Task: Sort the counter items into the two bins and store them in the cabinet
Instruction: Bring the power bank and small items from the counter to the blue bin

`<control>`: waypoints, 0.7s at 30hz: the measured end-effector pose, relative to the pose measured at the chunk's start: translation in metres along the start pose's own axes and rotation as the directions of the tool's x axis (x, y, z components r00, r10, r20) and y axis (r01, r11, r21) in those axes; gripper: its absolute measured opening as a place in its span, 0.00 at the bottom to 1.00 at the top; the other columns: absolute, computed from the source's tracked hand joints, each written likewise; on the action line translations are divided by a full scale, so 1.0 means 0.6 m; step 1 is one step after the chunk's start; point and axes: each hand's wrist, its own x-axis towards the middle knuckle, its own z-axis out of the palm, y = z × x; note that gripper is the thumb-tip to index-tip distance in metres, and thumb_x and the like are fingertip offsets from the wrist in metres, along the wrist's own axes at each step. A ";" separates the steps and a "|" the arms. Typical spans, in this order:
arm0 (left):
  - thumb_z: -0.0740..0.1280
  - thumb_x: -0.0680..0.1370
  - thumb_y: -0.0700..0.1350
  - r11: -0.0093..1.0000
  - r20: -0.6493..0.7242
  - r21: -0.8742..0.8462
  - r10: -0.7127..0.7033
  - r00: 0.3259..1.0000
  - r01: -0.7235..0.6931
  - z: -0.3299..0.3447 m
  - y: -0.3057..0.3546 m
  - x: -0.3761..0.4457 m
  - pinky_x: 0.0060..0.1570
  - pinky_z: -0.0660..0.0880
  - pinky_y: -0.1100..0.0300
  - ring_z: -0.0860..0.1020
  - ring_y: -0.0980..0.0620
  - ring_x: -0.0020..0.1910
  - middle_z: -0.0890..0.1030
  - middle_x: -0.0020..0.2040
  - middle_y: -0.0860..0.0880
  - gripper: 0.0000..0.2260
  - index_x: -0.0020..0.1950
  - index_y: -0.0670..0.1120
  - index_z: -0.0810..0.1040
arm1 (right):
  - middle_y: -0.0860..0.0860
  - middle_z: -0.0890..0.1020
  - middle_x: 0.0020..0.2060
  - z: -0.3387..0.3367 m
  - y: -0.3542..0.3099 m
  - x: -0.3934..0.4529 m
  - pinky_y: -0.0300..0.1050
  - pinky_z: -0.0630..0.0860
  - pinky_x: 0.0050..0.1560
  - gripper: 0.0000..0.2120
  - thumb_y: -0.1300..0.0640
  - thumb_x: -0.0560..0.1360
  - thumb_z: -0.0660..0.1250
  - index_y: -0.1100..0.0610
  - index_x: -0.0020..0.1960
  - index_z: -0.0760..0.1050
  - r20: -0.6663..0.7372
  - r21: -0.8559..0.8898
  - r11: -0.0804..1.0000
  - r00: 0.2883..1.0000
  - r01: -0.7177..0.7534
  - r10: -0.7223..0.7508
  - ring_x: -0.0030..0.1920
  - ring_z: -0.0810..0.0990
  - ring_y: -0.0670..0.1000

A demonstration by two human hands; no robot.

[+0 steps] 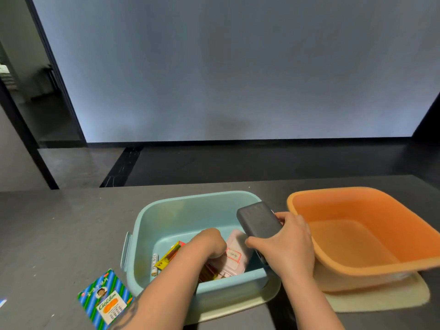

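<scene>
A light blue bin [142, 220] stands on the dark counter, holding a yellow AA battery pack [166, 257], a loose battery [154, 263] and a pink packet [234, 257]. My left hand [209, 244] reaches down into this bin with its fingers curled; what they grip is hidden. My right hand [288, 244] grips a dark grey power bank [258, 221] over the bin's right side. An orange bin [357, 234] with nothing visible inside sits to the right.
A blue and green striped snack packet [106, 298] lies on the counter [59, 234] at the front left. Each bin sits on a pale lid or mat [381, 298]. Beyond the counter's far edge are a dark floor and a grey wall.
</scene>
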 end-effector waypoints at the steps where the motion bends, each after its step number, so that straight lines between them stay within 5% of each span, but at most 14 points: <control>1: 0.60 0.77 0.42 1.000 -0.006 -0.008 0.010 1.000 -0.010 -0.003 -0.001 -0.002 0.54 0.73 0.55 0.77 0.41 0.58 0.79 0.60 0.39 0.13 0.57 0.37 0.78 | 0.44 0.72 0.51 0.001 0.000 -0.001 0.48 0.75 0.54 0.38 0.39 0.53 0.77 0.48 0.60 0.71 -0.003 -0.004 1.000 1.000 0.000 0.000 0.56 0.71 0.48; 10: 0.68 0.73 0.40 0.992 0.025 -0.098 0.086 0.996 -0.083 -0.011 -0.025 -0.013 0.60 0.75 0.53 0.79 0.44 0.55 0.81 0.55 0.43 0.11 0.54 0.42 0.81 | 0.46 0.72 0.53 0.024 -0.025 0.000 0.45 0.76 0.53 0.41 0.36 0.53 0.76 0.49 0.62 0.70 0.050 -0.112 0.994 0.999 0.019 -0.013 0.56 0.72 0.48; 14: 0.65 0.76 0.47 0.983 -0.181 -0.131 0.101 0.978 -0.126 -0.033 -0.055 -0.021 0.63 0.71 0.55 0.75 0.47 0.62 0.77 0.64 0.47 0.18 0.66 0.48 0.74 | 0.47 0.73 0.54 0.034 -0.050 0.014 0.45 0.78 0.51 0.40 0.35 0.55 0.76 0.49 0.62 0.70 0.108 -0.159 0.987 0.994 0.035 -0.018 0.56 0.72 0.48; 21: 0.61 0.79 0.47 0.943 -0.520 -0.241 0.073 0.851 -0.228 -0.061 -0.114 -0.058 0.58 0.75 0.53 0.77 0.50 0.57 0.79 0.60 0.52 0.15 0.65 0.52 0.74 | 0.50 0.74 0.55 0.057 -0.103 0.037 0.41 0.70 0.36 0.36 0.35 0.58 0.75 0.52 0.59 0.72 0.159 -0.259 0.965 0.985 -0.028 0.071 0.55 0.73 0.51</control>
